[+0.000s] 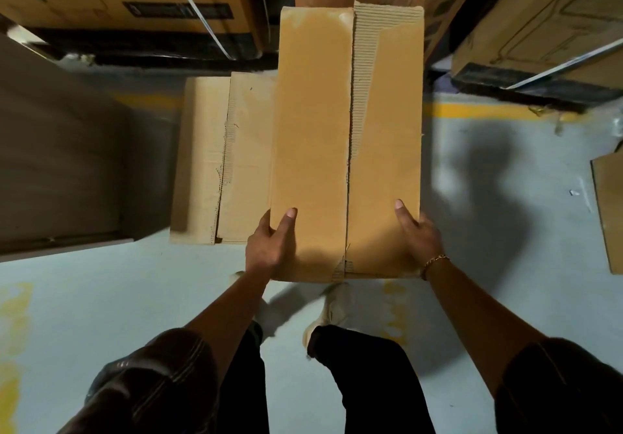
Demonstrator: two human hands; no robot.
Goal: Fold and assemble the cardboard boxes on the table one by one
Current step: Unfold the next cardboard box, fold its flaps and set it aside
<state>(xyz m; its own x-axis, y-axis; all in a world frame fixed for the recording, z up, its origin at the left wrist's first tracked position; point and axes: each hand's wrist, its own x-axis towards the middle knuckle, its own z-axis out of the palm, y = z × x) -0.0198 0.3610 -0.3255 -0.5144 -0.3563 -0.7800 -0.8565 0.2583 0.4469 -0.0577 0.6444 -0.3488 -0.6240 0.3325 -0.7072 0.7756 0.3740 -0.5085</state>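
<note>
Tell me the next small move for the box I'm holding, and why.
Probably lower the held box onto the floor beside the other box. The left hand and right hand grip its near end, and its top flaps look closed along the middle seam, like the box lying there, so this one seems finished.
</note>
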